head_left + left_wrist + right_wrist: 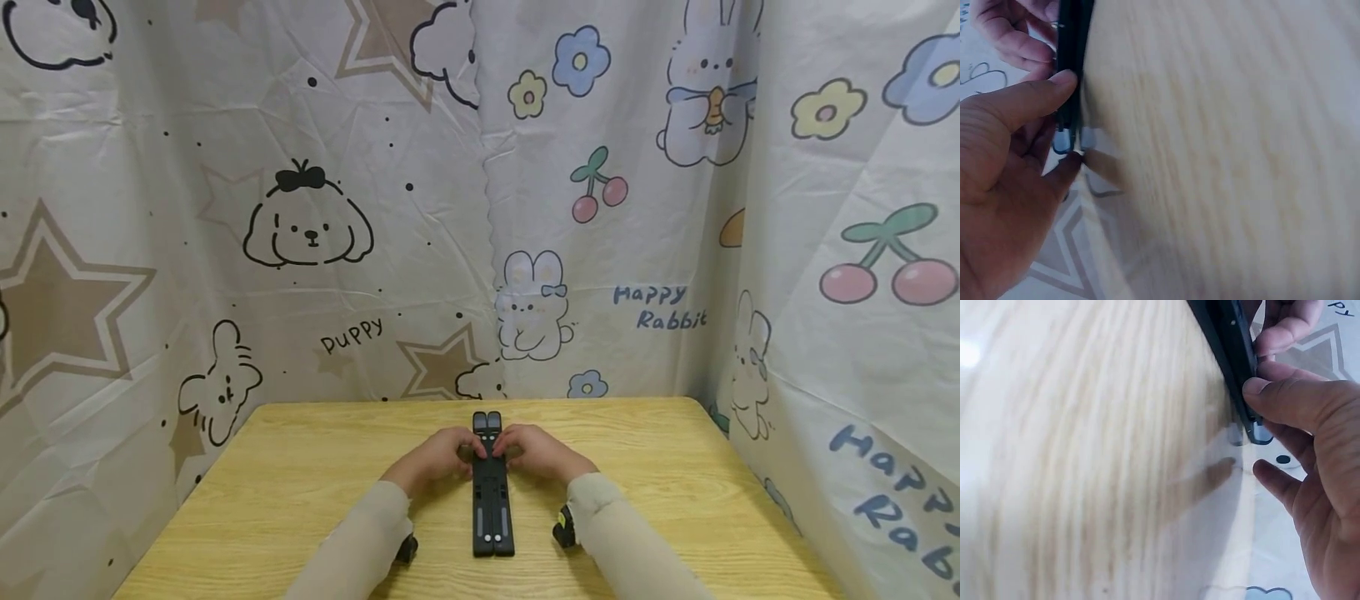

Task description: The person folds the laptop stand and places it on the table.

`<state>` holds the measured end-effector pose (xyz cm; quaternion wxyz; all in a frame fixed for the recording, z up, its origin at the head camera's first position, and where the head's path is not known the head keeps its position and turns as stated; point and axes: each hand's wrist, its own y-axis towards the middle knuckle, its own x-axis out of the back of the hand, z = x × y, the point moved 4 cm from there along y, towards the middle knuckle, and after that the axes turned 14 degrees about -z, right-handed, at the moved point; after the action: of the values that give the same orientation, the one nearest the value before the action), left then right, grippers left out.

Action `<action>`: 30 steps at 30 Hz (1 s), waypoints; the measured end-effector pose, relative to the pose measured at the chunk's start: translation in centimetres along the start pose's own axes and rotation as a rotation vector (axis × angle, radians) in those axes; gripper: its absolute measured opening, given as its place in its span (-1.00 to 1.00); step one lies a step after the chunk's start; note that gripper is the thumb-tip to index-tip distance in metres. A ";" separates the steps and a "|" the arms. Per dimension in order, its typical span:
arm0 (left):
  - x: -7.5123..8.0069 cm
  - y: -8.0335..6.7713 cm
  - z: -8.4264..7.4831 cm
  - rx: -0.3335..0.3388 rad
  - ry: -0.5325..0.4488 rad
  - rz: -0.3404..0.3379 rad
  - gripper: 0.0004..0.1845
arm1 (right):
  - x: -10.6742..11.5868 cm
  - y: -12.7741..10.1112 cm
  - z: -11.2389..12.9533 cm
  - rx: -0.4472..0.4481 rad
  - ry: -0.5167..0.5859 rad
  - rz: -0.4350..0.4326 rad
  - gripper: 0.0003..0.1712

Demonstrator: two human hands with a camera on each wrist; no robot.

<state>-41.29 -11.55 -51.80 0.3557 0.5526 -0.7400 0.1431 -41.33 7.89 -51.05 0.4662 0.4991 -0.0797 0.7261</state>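
Long black folded plastic stand lies flat mid-table on the pale wooden table, lengthwise away from the person. Left hand and right hand pinch its far end from either side, fingers grasping. Step judged: starting to unfold; next calls for spreading the two bars apart. No containers visible.

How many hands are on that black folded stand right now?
2: the left hand grips the black folded plastic stand on its left side near the far end, the right hand grips opposite.
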 end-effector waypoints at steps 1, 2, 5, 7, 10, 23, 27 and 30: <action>0.1 -0.2 -0.1 -0.001 0.000 0.012 -0.65 | -0.1 0.0 0.2 0.020 -0.027 0.003 -0.72; 0.1 -0.4 -0.2 0.003 -0.001 0.027 -0.64 | -0.2 -0.1 0.3 0.040 -0.053 0.004 -0.73; 0.1 -1.0 -0.7 0.004 0.002 0.066 -0.62 | -0.3 -0.5 0.8 0.102 -0.138 0.011 -0.73; 0.1 -1.3 -1.1 0.000 0.005 0.082 -0.62 | -0.2 -0.9 1.0 0.119 -0.187 0.014 -0.72; 0.0 -1.5 -1.8 -0.018 0.021 0.090 -0.65 | 0.2 -1.4 1.5 0.123 -0.232 0.012 -0.71; 0.4 -2.9 -3.3 -0.072 0.089 0.027 -0.72 | 1.3 -3.8 3.4 0.162 -0.430 -0.043 -0.75; 0.6 -3.6 -3.9 -0.114 0.165 0.011 -0.73 | 1.8 -4.3 4.2 0.177 -0.472 -0.100 -0.76; 0.9 -4.5 -4.4 -0.159 0.221 -0.011 -0.73 | 2.2 -4.8 4.7 0.179 -0.493 -0.132 -0.75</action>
<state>-35.64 -11.04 -48.89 0.4784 0.5077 -0.7023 0.1418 -34.79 9.11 -48.69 0.4333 0.7040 -0.0935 0.5548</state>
